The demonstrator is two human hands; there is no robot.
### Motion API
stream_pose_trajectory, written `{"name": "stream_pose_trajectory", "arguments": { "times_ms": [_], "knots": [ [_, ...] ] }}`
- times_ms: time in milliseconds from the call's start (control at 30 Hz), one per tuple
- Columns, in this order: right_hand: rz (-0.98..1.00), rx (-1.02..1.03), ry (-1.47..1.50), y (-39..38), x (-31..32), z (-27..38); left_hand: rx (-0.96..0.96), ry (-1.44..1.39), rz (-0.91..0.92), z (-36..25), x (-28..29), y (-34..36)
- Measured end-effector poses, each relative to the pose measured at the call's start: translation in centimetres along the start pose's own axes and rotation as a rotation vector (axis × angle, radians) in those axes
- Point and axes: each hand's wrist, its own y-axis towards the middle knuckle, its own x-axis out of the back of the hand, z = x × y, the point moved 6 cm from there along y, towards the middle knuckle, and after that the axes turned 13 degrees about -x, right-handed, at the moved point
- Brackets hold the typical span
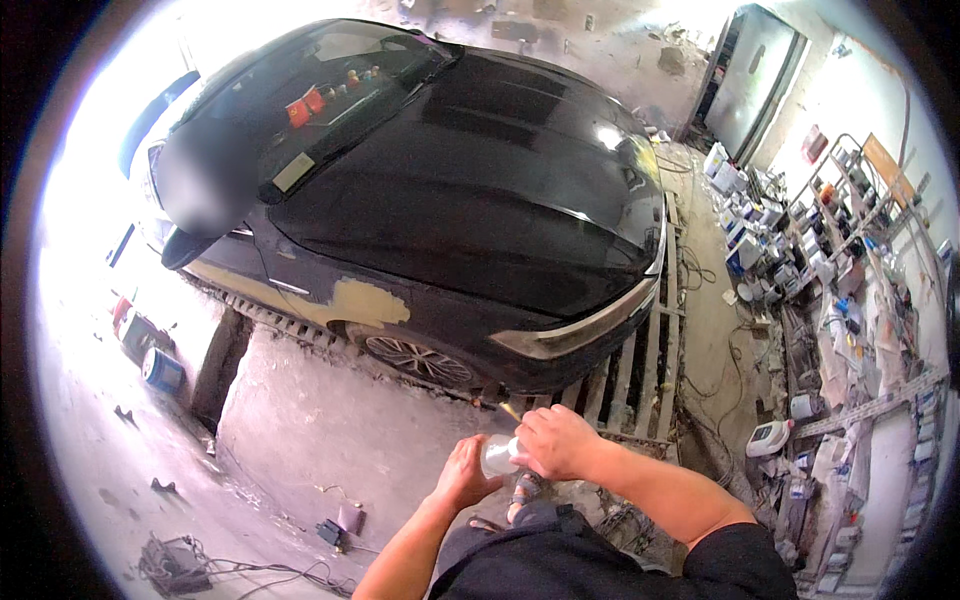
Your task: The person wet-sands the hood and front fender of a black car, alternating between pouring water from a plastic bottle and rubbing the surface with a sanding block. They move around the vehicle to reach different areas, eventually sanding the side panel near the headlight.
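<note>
My left hand is wrapped round the side of a small, clear, whitish plastic container, held in front of my body. From the other side my right hand closes at the container's white end. A thin yellowish piece, perhaps a stick or a brush, juts out from the right hand's fingers; its other end is hidden. Beyond both hands stands a dark car, its front wheel facing me. Pale yellow filler covers a patch of the fender above that wheel.
Slatted grating lies by the car's front. Shelving crowded with cans and bottles runs along the right. A blue bucket stands left, near a dark floor slot. Cables trail over the floor. A person's blurred head shows beside the car.
</note>
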Motion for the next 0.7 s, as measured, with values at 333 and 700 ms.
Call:
{"name": "stream_pose_trajectory", "arguments": {
  "times_ms": [333,700],
  "knots": [
    [-0.013,-0.460,0.030,2.3,-3.7,-1.3,-0.129,0.094,0.099,4.2,1.1,2.6],
    [0.363,-0.943,0.087,5.2,-3.1,5.3,-0.377,-0.156,0.621,8.0,12.5,5.1]
  ]
}}
